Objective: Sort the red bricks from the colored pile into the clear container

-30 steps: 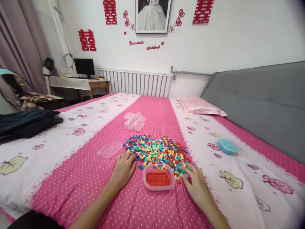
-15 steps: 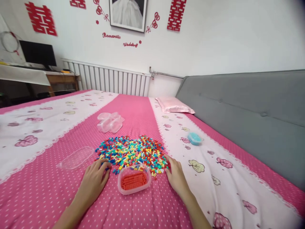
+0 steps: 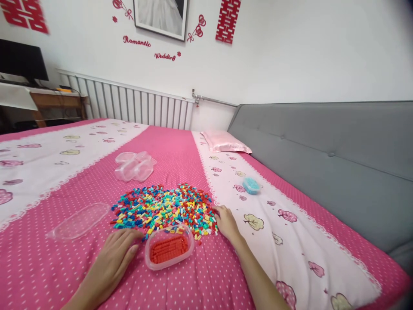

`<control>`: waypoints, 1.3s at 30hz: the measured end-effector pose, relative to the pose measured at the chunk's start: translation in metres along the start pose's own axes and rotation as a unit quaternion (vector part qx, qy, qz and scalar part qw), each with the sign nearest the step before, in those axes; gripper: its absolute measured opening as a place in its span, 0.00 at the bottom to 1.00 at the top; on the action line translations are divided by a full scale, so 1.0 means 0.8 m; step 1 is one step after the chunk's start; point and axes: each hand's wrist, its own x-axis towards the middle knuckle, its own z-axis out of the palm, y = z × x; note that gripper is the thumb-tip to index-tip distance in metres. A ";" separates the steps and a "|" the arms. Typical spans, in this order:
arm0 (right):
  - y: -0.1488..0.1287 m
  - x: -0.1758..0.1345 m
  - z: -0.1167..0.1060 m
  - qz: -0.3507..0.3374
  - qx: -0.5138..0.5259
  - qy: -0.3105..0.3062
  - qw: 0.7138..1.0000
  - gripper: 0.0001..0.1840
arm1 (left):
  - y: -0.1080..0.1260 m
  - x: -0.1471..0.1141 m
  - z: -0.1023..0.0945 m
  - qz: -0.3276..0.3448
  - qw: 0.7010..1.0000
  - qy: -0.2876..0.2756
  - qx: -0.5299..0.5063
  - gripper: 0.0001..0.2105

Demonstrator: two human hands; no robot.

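Note:
A heap of small colourful toy bricks [image 3: 164, 206] lies on the pink dotted bedspread. In front of it stands a clear plastic container [image 3: 192, 252] holding red bricks [image 3: 169, 249] packed in rows. My left hand [image 3: 118, 249] rests palm down left of this container, fingers stretched toward the heap's near edge and thumb apart. Nothing shows in it, though its underside is hidden. At the heap's right edge is my right hand [image 3: 226, 220], its fingers slightly bent and its fingertips touching the outer bricks. I see nothing held there.
A clear lid [image 3: 80, 221] lies flat to the left. Behind the heap sit several empty clear containers [image 3: 135, 167]. A small tub with light blue contents [image 3: 251, 186] stands to the right. Farther back are a pink pillow [image 3: 224, 142] and a grey headboard [image 3: 316, 142].
My left hand has drawn back from the heap's left edge toward me. My right hand stays at the heap's right edge. The view has turned slightly right.

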 end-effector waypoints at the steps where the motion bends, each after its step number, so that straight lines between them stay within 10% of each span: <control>1: 0.002 0.000 0.001 -0.002 0.004 -0.003 1.000 0.21 | 0.003 -0.002 0.000 -0.015 1.000 -0.005 -0.013 0.15; 15: -0.024 0.066 0.045 0.027 0.037 -0.014 0.999 0.16 | 0.000 -0.012 0.027 0.051 0.998 -0.027 0.025 0.42; 39: -0.082 0.129 0.072 -0.023 0.028 -0.039 0.999 0.18 | 0.034 0.001 0.015 0.106 0.992 -0.021 0.061 0.49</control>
